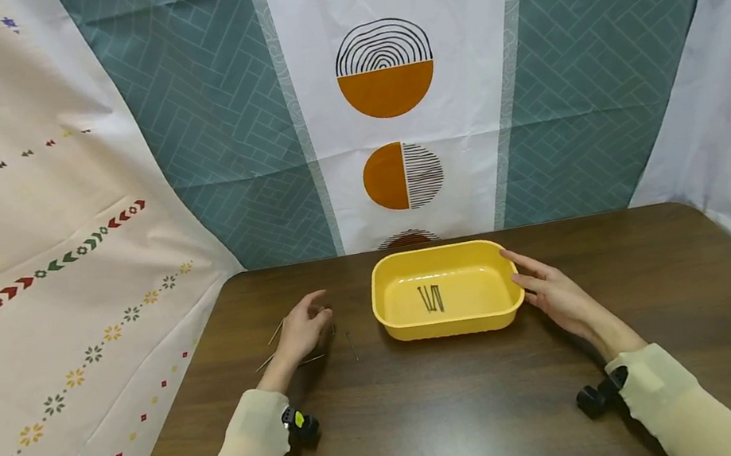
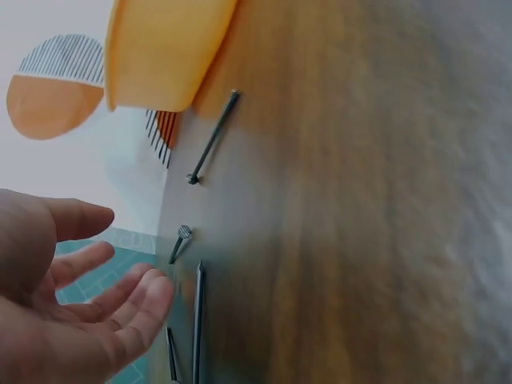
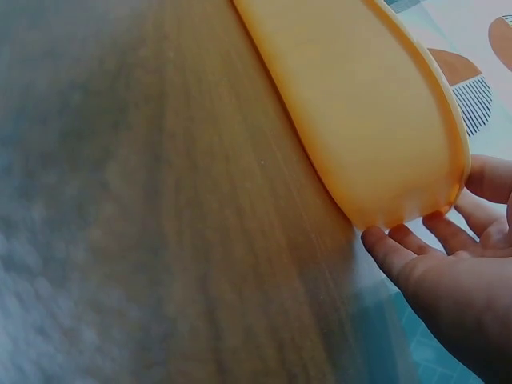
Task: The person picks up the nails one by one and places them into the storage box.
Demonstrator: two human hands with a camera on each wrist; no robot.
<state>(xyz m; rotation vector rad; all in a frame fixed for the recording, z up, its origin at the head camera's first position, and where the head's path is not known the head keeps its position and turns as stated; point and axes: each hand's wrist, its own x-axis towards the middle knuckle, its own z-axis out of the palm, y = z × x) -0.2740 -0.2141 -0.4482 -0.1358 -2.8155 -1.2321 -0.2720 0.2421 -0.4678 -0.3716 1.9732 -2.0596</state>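
Note:
My left hand (image 1: 301, 333) hovers over loose nails at the left side of the table, its fingers loosely bent and holding nothing. One nail (image 1: 352, 346) lies between that hand and a yellow tray (image 1: 455, 327). In the left wrist view, a dark nail (image 2: 214, 138) lies near the tray, and another nail (image 2: 199, 320) is beside the fingertips. Several nails (image 1: 431, 298) rest side by side inside the tray. My right hand (image 1: 562, 300) holds the tray's right end; in the right wrist view, fingertips (image 3: 378, 238) touch its outer wall and the thumb reaches the rim.
The brown wooden table (image 1: 441, 417) carries the tray near its far edge. A patterned curtain (image 1: 393, 134) hangs behind it, and a cream cloth (image 1: 60, 311) with printed motifs hangs on the left.

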